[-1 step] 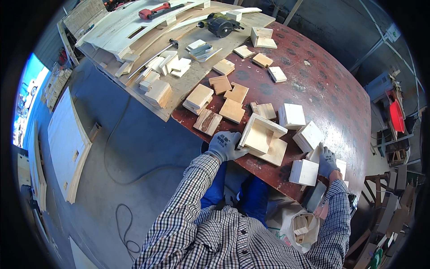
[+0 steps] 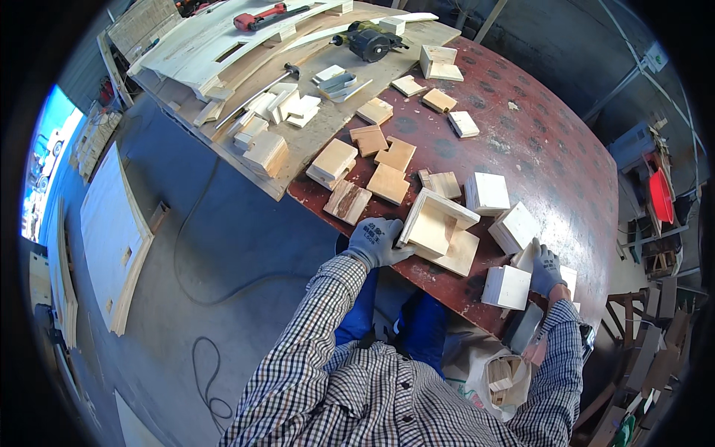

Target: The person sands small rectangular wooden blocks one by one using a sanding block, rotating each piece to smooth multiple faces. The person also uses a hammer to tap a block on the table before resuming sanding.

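Observation:
At the near edge of the red-brown table my left hand (image 2: pixel 376 242), in a grey glove, grips the near left corner of a partly built wooden box (image 2: pixel 430 229). That box has raised board sides and stands on or against a flat pale board (image 2: pixel 458 253). Further right, my gloved right hand (image 2: pixel 548 270) is closed at a small piece of wood (image 2: pixel 526 257), its fingers curled at the piece's edge and partly hidden. Pale wooden blocks surround that hand: a cube-like block (image 2: pixel 506 287) to its left and another block (image 2: pixel 514 227) just beyond.
Several loose wood pieces (image 2: pixel 387 182) lie along the table (image 2: pixel 551 149). A plywood bench (image 2: pixel 305 141) at the left bears a hammer (image 2: pixel 291 71), a circular saw (image 2: pixel 369 41) and a red nail gun (image 2: pixel 259 16). A bag of offcuts (image 2: pixel 506 376) hangs below the near edge; a cable (image 2: pixel 223 298) crosses the floor.

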Demonstrator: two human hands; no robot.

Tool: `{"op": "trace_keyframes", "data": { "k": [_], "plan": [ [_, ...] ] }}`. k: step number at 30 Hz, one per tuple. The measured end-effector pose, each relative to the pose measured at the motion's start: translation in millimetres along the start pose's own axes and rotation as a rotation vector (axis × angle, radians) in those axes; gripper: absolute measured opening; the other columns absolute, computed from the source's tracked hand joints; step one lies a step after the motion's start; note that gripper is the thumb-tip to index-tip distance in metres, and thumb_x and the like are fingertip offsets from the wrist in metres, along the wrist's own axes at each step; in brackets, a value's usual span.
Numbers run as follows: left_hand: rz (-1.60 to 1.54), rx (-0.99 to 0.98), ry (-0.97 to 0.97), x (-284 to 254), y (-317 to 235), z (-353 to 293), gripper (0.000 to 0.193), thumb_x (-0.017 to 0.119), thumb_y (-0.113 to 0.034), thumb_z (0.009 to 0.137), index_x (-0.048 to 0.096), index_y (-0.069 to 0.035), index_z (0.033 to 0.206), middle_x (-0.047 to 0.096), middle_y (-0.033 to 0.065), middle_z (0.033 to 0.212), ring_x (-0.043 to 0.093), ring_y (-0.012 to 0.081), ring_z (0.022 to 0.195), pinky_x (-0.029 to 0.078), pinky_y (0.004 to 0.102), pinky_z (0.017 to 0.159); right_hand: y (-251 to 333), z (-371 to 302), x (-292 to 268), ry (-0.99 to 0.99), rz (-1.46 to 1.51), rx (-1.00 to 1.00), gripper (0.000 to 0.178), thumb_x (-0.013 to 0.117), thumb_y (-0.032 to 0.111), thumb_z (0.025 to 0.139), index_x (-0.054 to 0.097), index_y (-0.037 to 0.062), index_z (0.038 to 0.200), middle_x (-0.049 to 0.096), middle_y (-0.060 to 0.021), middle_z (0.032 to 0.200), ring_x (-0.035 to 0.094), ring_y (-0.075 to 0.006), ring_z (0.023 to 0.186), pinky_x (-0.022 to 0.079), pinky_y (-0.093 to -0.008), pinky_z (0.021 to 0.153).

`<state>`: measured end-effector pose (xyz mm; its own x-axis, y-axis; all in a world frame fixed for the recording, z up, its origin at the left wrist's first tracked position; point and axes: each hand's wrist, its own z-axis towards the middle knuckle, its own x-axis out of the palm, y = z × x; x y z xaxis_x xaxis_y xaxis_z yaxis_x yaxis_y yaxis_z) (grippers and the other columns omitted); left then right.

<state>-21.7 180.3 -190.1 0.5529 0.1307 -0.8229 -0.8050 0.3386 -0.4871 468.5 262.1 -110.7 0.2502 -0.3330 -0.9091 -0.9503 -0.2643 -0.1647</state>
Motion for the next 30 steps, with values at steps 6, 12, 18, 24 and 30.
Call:
{"op": "trace_keyframes", "data": {
  "k": [6, 12, 18, 24, 30],
  "plan": [
    [0.017, -0.022, 0.022, -2, -1, 1, 0.047, 0.078, -0.057, 0.086, 0.069, -0.013, 0.101, 0.074, 0.0127, 0.086, 0.074, 0.036, 0.08, 0.059, 0.0504, 0.07, -23, 9, -18, -0.164, 0.03, 0.217, 0.129, 0.091, 0.038, 0.068, 0.019, 0.0032, 0.169, 0.053, -0.0229, 0.143, 0.058, -0.0446, 0.129, 0.043, -0.0541, 0.114],
    [0.003, 0.01, -0.003, -2, 0, -2, 0.045, 0.081, -0.054, 0.085, 0.07, -0.013, 0.102, 0.074, 0.0127, 0.089, 0.074, 0.0358, 0.081, 0.059, 0.0499, 0.073, -20, 21, -22, 0.045, 0.04, 0.253, 0.139, 0.093, 0.045, 0.067, 0.011, 0.0049, 0.172, 0.049, -0.0267, 0.156, 0.054, -0.0461, 0.142, 0.042, -0.0541, 0.121],
    [0.014, -0.008, -0.001, -4, -1, -2, 0.044, 0.082, -0.051, 0.083, 0.071, -0.013, 0.103, 0.075, 0.0125, 0.089, 0.075, 0.0358, 0.082, 0.06, 0.0494, 0.074, -10, 15, -35, 0.06, 0.145, 0.222, 0.148, 0.095, 0.056, 0.065, 0.011, -0.0013, 0.172, 0.049, -0.0288, 0.158, 0.055, -0.0447, 0.144, 0.041, -0.0501, 0.122],
    [-0.03, 0.001, 0.027, -3, -3, 5, 0.044, 0.086, -0.045, 0.081, 0.074, -0.014, 0.108, 0.076, 0.0129, 0.091, 0.075, 0.037, 0.083, 0.06, 0.0495, 0.074, -12, 11, -36, 0.011, 0.16, 0.278, 0.135, 0.091, 0.054, 0.07, 0.019, -0.002, 0.17, 0.051, -0.0314, 0.155, 0.056, -0.0485, 0.141, 0.048, -0.0508, 0.117],
    [-0.071, 0.005, -0.057, -9, -4, 1, 0.044, 0.088, -0.041, 0.079, 0.075, -0.011, 0.108, 0.077, 0.0133, 0.09, 0.074, 0.0351, 0.082, 0.06, 0.0473, 0.076, -42, -10, -62, -0.583, 1.271, 0.288, 0.065, 0.08, 0.044, 0.09, 0.06, -0.0043, 0.129, 0.07, -0.0171, 0.119, 0.069, -0.0231, 0.105, 0.054, -0.04, 0.095]
  ]
}}
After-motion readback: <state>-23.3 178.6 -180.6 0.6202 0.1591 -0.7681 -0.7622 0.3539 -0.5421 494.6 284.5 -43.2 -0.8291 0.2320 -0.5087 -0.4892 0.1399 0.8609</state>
